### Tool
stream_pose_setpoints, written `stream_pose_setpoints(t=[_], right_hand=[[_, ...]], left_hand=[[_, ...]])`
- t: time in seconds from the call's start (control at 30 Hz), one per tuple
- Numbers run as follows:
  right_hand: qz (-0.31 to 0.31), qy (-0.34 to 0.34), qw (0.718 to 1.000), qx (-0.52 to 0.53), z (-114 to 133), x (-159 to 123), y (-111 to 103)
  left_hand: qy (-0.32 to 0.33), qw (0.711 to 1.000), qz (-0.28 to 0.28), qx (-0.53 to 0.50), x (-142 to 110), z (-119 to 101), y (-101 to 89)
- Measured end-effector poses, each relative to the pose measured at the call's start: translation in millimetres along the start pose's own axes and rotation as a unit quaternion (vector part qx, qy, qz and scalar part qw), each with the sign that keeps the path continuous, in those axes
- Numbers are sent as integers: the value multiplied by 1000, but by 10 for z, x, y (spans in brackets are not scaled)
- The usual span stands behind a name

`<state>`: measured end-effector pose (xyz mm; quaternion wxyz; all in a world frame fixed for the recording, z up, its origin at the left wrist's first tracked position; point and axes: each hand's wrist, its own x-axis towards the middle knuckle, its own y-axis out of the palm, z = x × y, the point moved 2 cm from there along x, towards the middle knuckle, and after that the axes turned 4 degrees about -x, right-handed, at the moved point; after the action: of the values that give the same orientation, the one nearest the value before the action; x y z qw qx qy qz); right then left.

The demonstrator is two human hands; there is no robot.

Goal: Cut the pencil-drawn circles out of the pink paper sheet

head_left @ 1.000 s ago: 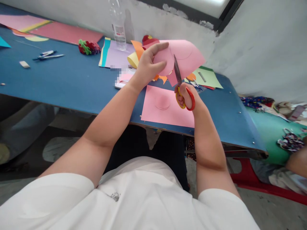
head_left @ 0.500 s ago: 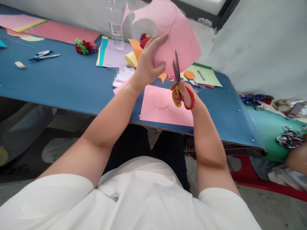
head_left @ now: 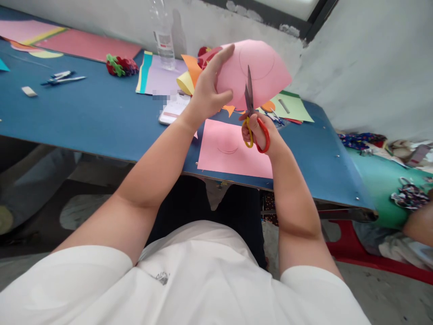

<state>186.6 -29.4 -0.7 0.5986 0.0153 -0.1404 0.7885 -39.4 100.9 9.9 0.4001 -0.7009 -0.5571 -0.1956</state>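
Grasping the raised pink sheet [head_left: 262,74] in the left hand [head_left: 214,88]; clutching open scissors [head_left: 249,101] in the right hand [head_left: 259,131], by its lower edge. With flat pink paper [head_left: 218,160] toward the worktop [head_left: 101,117] front edge; open room outward of each hand.

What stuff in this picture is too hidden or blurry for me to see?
- The bottle's top: cut off by the head view's upper edge.
- Words on its label: too small in the head view.
- The raised pink sheet's left part: head view, behind the left hand.
- Part of the phone: head view, under blurry squares.
- Writing on the shirt: head view, blurred.
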Motion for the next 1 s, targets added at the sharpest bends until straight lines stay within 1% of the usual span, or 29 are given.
stream_pose_setpoints(t=[0.13, 0.23, 0.3, 0.47, 0.6, 0.7, 0.83, 1.0], right_hand=[[8, 7, 1000, 20, -4, -5, 24], [12, 16, 999, 28, 13, -6, 29], [9, 22, 999, 27, 26, -3, 25], [-10, 21, 999, 28, 31, 7, 17], [-13, 39, 998, 55, 6, 29, 23], [-10, 57, 996, 64, -23, 58, 19], [-29, 85, 994, 55, -91, 99, -6], [-36, 55, 998, 8, -99, 97, -5]], left_hand=[[26, 999, -13, -26, 15, 7, 9], [45, 999, -28, -2, -11, -55, 12], [52, 998, -27, 5, -31, -74, 14], [30, 999, -16, -3, -39, 3, 25], [14, 998, -22, -62, -26, 25, 43], [11, 996, -7, -89, -16, 15, 66], [21, 993, 21, -114, -5, 12, 107], [-18, 994, 66, -91, -8, -34, 147]])
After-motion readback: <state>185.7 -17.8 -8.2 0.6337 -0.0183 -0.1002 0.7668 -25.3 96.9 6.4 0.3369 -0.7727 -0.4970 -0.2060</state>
